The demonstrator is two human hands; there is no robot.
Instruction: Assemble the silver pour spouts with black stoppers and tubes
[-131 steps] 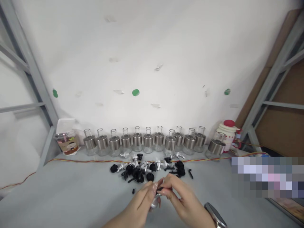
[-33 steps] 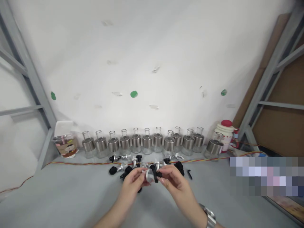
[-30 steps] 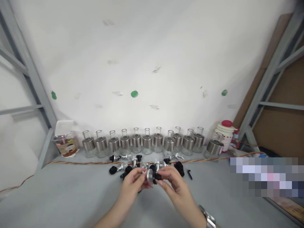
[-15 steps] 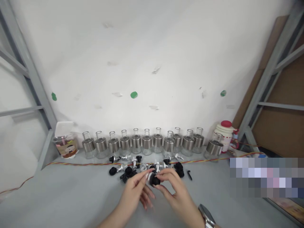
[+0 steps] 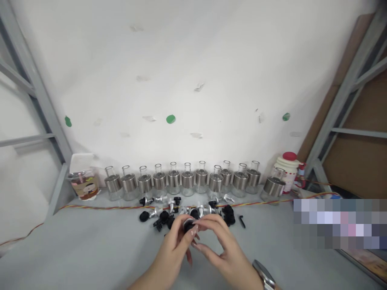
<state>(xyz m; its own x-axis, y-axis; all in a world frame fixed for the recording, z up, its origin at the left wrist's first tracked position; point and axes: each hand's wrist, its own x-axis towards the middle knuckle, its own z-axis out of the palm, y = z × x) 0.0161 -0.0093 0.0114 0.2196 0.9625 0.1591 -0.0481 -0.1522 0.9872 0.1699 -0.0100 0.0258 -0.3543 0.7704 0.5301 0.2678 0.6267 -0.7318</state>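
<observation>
My left hand (image 5: 178,241) is closed on a round black bottle-top part with a silver rim (image 5: 189,222), its thumb across the front. Part of the piece is hidden by the fingers. Over its right side reaches my right hand (image 5: 216,239), the index fingertip at the silver rim and the thumb held apart lower down. Just beyond the hands lie black caps (image 5: 144,216) and silver spout pieces (image 5: 201,211) in a loose scatter. A small black angled piece (image 5: 242,221) lies to the right, near a black clump of parts (image 5: 228,215).
Several glass bottles with steel collars (image 5: 188,179) stand in a row along the white wall. A twisted red-yellow wire (image 5: 111,208) crosses the grey table (image 5: 90,245). At left is a drink cup (image 5: 86,186); at right, a cream jar with a red lid (image 5: 286,171).
The black part has shifted slightly left and turned, with its silver rim now facing up. My left thumb has come across it, and my right fingers have moved from its black body to the rim.
</observation>
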